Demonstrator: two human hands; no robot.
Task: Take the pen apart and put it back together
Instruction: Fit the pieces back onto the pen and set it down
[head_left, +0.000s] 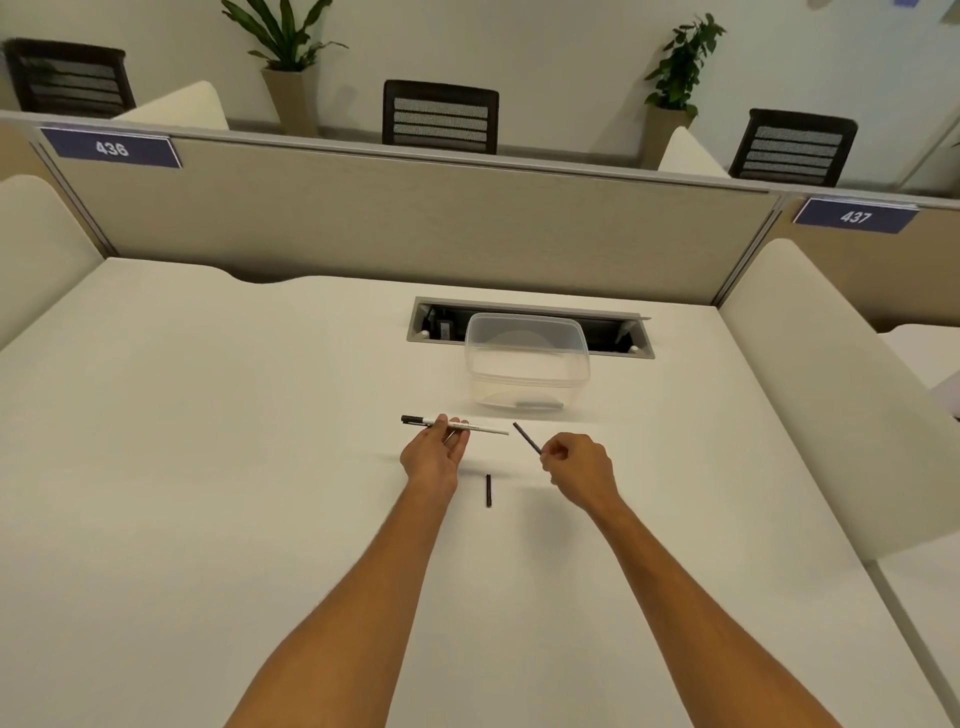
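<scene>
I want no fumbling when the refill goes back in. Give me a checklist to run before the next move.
1. Left hand holds the white pen tube: ok.
2. Right hand holds the thin dark refill: ok.
3. Refill lined up with the tube's open end: not ok, it is angled and apart.
4. Small black piece lies on the desk within reach: ok.
5. Which refill end leads: cannot tell.

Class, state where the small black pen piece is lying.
The small black pen piece lies on the white desk, between the left hand and right hand, touching neither.
</scene>
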